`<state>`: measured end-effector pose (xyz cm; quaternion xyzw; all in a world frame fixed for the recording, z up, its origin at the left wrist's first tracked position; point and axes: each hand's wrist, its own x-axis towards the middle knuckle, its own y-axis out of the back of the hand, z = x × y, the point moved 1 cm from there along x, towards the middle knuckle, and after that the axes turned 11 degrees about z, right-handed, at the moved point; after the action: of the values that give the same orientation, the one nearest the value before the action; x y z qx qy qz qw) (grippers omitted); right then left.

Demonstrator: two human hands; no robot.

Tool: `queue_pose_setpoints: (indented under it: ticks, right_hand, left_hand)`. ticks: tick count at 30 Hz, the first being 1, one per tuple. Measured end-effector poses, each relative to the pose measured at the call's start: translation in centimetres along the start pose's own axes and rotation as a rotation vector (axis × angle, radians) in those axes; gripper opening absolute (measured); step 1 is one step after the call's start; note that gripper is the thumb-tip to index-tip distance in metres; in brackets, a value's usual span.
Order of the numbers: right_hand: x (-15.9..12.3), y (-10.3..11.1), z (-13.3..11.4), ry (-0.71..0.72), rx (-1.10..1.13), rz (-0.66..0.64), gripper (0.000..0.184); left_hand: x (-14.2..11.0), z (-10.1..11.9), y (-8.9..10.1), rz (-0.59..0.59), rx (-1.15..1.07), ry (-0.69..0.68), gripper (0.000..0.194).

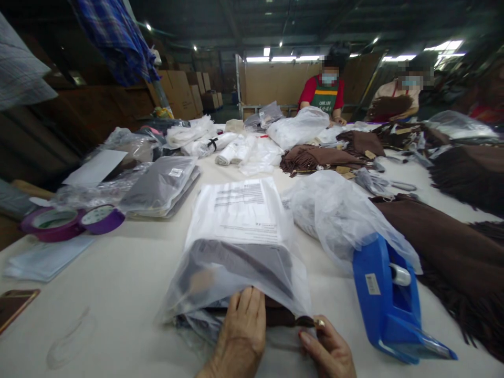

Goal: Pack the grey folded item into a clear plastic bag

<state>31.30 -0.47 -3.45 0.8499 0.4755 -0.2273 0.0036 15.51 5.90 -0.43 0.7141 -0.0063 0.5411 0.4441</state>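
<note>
A translucent plastic bag [301,278] with printed text lies in front of me, its mouth towards me. Through the plastic shows a folded dark cloth [244,262], with dark brown fabric visible at the mouth. My left hand [244,331] lies at the bag's mouth with fingers stretched out together, the fingertips just under the plastic and on the cloth. At the mouth's right corner, my right hand [328,344] pinches the bag's edge between thumb and fingers, a ring on one finger. The cloth's underside is hidden.
A blue tape dispenser [370,310] stands at right, partly under a crumpled plastic bag [331,215]. Brown fringed cloths [444,247] lie beyond. At left are purple tape rolls [53,223], bagged grey packs [157,184] and a phone [18,307]. Two people [326,97] work across the table.
</note>
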Motion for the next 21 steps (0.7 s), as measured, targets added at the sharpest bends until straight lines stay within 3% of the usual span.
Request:
queue_pose_setpoints:
  ticks: [4,6,9,11,15,21]
  right_hand:
    - [-0.1,-0.1,-0.1,0.002,0.046,-0.016,0.028]
    - [-0.2,-0.3,-0.5,0.014,0.07,-0.025,0.026]
    - [-0.5,-0.6,-1.0,0.047,0.078,-0.034,0.028]
    - [-0.6,-0.6,-1.1,0.076,0.062,-0.043,0.028]
    - [-0.8,-0.5,-1.0,0.058,0.059,-0.055,0.029]
    - [-0.8,0.0,-0.2,-0.029,0.109,-0.047,0.034]
  left_hand:
    - [-0.2,2.5,0.1,0.21,-0.194,0.0,0.033]
    - [0.6,3.6,-0.2,0.16,-0.347,0.029,0.03]
    - [2.0,4.6,-0.7,-0.064,-0.515,0.134,0.027]
    - [2.7,4.9,-0.9,-0.153,-0.59,0.206,0.023]
    - [3.1,4.9,-1.1,-0.085,-0.696,0.305,0.027]
    - [1.8,4.7,-1.2,0.049,-0.667,0.211,0.033]
